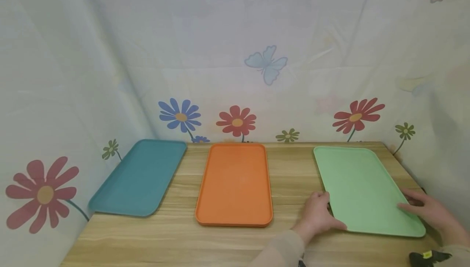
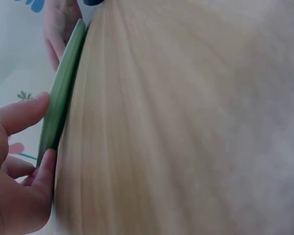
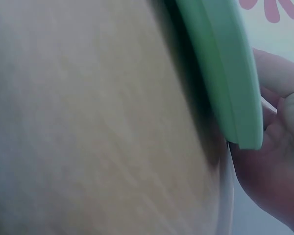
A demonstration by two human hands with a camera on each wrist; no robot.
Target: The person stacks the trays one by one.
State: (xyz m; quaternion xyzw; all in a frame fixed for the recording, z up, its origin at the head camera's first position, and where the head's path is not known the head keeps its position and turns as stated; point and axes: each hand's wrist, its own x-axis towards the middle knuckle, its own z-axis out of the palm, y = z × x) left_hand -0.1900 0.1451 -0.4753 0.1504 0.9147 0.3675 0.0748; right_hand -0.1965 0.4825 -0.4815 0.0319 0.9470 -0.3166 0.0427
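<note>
A light green rectangular tray [image 1: 361, 189] lies at the right end of the wooden table. My left hand [image 1: 318, 214] grips its near left corner, thumb over the rim and fingers at the side edge. In the left wrist view, that thumb and the fingers pinch the edge of the green tray [image 2: 61, 93] close to the table surface. On the opposite long side, my right hand [image 1: 427, 210] holds the right edge with its thumb on the rim. Seen from the right wrist, the hand [image 3: 279, 142] is partly hidden behind the tray's corner [image 3: 235, 98].
An orange tray [image 1: 235, 185] lies in the middle of the wooden table [image 1: 176, 238], its near edge looking doubled. At the left end, a teal tray [image 1: 141, 177] lies at a slant, reaching the table's left edge. A flower-printed curtain [image 1: 220, 54] hangs behind and along both sides.
</note>
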